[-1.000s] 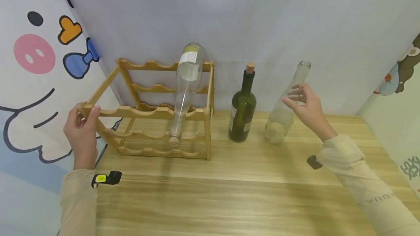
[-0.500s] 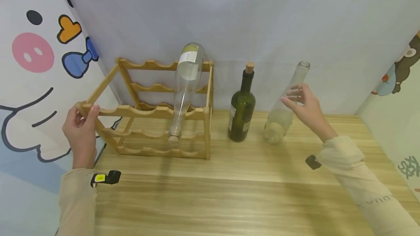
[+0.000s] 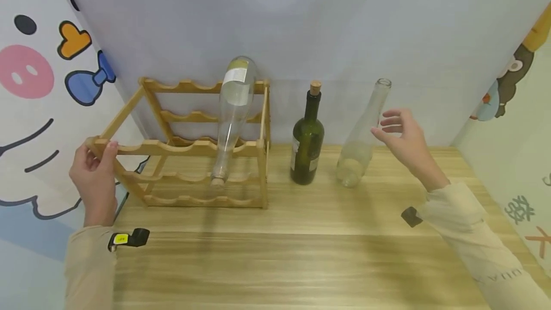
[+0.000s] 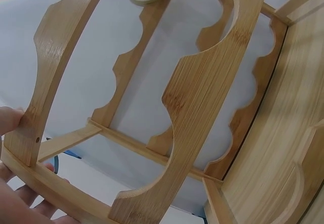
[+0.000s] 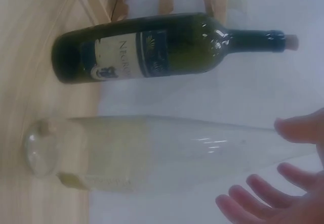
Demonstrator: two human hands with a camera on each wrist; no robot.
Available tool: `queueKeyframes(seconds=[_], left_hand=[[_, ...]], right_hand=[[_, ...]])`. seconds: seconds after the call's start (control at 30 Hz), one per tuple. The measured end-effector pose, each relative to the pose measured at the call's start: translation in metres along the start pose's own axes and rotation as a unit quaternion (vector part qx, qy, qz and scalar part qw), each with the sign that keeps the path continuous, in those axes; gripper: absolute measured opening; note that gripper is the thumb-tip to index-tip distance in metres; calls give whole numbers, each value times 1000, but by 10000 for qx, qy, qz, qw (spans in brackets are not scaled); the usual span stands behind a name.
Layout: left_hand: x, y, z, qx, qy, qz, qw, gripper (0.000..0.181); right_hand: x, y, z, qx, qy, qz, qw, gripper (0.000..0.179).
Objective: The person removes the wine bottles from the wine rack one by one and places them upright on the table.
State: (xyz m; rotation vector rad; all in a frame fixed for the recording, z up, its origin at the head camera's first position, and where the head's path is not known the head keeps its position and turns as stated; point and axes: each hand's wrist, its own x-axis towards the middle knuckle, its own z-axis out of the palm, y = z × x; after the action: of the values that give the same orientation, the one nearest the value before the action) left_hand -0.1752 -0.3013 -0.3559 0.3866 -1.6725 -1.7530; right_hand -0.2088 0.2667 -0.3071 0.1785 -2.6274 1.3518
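My left hand (image 3: 92,173) grips the front left upper corner of a wooden wine rack (image 3: 189,148), thumb on the top rail, as the left wrist view (image 4: 30,198) also shows. A clear corked bottle (image 3: 232,114) lies in the rack, neck toward me and sloping down. To the rack's right stands a dark green wine bottle (image 3: 307,142) with a cork and a label. Farther right is a clear glass bottle (image 3: 359,145) without a cork. Beside its neck my right hand (image 3: 404,140) is held with fingers spread and loosely bent, holding nothing.
The light wooden table (image 3: 275,262) runs along a grey back wall (image 3: 301,23). Side panels with cartoon prints close in the left (image 3: 30,133) and the right (image 3: 495,147). The rack's other upper notches hold no bottle.
The head view has shifted, so the rack and bottles appear farther left. My right hand has drawn away rightward from the clear bottle's neck. My left hand keeps its grip on the rack.
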Motion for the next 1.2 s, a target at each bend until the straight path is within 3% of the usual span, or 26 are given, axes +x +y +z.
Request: queueKeyframes(seconds=[0.13, 0.33, 0.5, 0.7, 0.9, 1.1, 1.2], left_hand=[[0, 0, -3, -98, -25, -239, 9997, 45], [-4, 8, -9, 117, 137, -594, 9981, 50], [-9, 15, -11, 205, 313, -657, 9971, 49], [-16, 23, -7, 478, 480, -340, 9971, 49], [-26, 38, 0, 645, 404, -258, 9968, 46], [-42, 57, 16, 389, 445, 569, 9966, 40], [-46, 63, 24, 108, 250, 953, 9951, 38]], right_hand=[[-9, -10, 3, 57, -8, -158, 9999, 53], [-16, -26, 16, 415, 167, -605, 9972, 43], [-21, -41, 24, 747, 146, -857, 9934, 38], [-26, -52, 31, 962, -11, -1130, 9889, 34], [-30, -58, 37, 1016, -95, -1405, 9848, 30], [-33, -64, 42, 1104, -226, -1547, 9815, 29], [-34, -69, 46, 1113, -326, -1542, 9812, 28]])
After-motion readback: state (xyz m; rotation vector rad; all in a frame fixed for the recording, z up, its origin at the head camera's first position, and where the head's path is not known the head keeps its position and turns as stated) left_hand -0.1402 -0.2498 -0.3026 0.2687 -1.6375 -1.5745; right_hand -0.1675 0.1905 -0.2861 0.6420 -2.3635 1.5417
